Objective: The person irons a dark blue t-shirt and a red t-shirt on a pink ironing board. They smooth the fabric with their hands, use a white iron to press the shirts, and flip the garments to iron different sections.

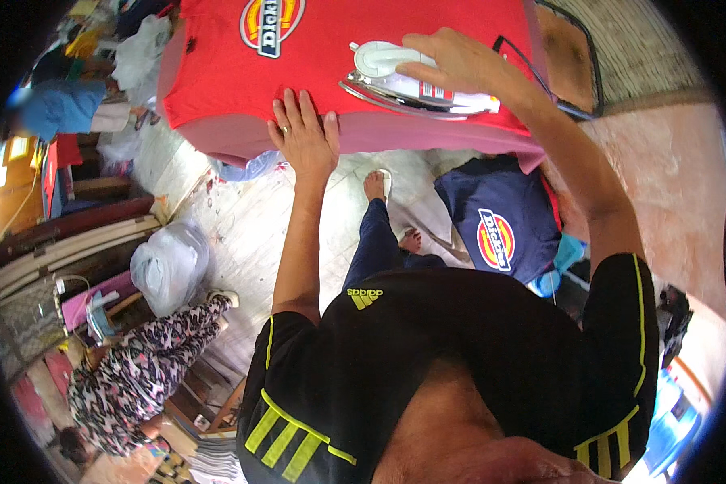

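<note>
A red shirt (210, 81) with a round printed emblem is spread over a padded board with a mauve cover (395, 140). My left hand (305, 139) lies flat on the shirt's near edge, fingers slightly spread. To its right, my right hand (468, 63) is wrapped round the handle of a white electric iron (373, 63). The iron's metal soleplate faces the red cloth, its tip pointing left; whether it fully touches cannot be told. A dark cord loops beside my right wrist.
A navy shirt (492, 194) with a similar emblem hangs or lies below the board, at right. A dark metal frame (595, 60) juts from the board's right end. Plastic bags (169, 266) stand at left, near a person in patterned clothes (141, 363) and another in blue (64, 107).
</note>
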Tool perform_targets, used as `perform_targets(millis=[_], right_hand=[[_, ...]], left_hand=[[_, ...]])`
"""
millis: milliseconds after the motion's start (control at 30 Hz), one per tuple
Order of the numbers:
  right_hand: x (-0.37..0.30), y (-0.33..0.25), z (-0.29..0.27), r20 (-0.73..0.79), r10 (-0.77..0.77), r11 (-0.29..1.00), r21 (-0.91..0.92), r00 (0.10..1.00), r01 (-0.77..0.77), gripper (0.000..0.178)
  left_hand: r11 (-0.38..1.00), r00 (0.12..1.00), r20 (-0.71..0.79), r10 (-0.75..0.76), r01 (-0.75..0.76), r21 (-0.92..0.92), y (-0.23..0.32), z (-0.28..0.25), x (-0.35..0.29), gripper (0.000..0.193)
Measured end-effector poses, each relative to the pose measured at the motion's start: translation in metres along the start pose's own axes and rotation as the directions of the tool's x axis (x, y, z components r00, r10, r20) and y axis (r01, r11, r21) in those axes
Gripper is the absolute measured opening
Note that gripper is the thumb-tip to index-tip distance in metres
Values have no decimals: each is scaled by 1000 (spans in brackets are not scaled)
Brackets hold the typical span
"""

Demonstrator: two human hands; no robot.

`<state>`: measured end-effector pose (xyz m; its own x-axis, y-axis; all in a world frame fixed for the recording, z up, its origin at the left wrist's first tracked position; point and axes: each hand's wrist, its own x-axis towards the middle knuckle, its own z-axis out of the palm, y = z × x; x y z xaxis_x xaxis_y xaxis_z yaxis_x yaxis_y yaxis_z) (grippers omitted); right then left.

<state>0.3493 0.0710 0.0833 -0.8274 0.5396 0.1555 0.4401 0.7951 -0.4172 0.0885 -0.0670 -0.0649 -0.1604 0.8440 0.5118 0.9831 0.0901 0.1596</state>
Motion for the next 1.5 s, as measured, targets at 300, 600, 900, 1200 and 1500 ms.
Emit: perform_targets(millis=[300,600,900,1200,1500], right_hand=[[57,-30,21,-10,67,998,18,998,-67,42],[93,9,1,-124,102,986,-121,987,-117,38],[191,162,-50,-238,94,936,-309,967,-167,44],[274,133,-81,-206,491,869,185,847,-459,49],[166,122,-56,-90,295,932,-193,951,-307,46]], left_hand=[[933,999,-40,-3,-11,-359,-36,-18,5,32],[978,999,-53,-2,-9,-209,-57,-10,96,41],[995,966,252,58,-36,-93,-46,4,113,80],[987,922,362,137,-95,-131,-53,-2,118,77],[986,923,351,156,-122,-116,-53,6,116,76]])
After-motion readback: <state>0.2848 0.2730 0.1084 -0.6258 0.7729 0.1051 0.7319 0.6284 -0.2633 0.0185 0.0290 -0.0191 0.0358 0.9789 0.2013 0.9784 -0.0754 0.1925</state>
